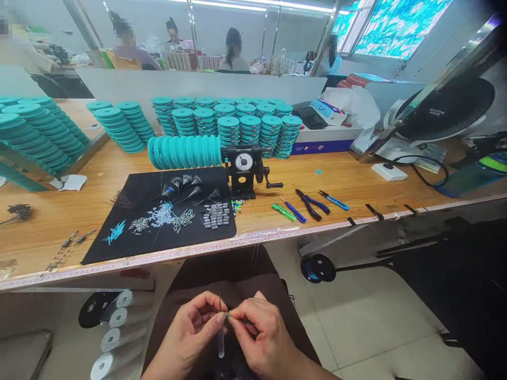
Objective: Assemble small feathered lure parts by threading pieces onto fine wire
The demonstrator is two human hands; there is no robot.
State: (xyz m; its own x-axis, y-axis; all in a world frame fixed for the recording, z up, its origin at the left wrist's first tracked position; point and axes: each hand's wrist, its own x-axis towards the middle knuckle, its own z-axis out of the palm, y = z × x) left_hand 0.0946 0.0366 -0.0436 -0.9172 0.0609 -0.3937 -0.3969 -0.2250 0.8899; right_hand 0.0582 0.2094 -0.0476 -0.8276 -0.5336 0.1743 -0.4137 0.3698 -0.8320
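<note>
Above my lap, my left hand (197,326) and my right hand (261,330) meet with fingertips pinched together. A slim tool with a pointed dark shaft and a clear handle (221,345) stands near upright in my left fingers. Between both sets of fingertips shows a tiny teal piece (227,315), too small to name. On the black mat (138,248) lie light-blue sticks (116,232), small metal parts (139,225), whitish beads (160,215), grey weights (216,215) and bundles of dark wires (192,184).
A hand-cranked winder (243,169) carries a row of teal spools (184,152). Stacked teal spools (240,126) stand behind it. Pliers (312,204), blue snips (334,200) and a green-handled tool (283,212) lie to the right. A fan (439,108) stands farther right.
</note>
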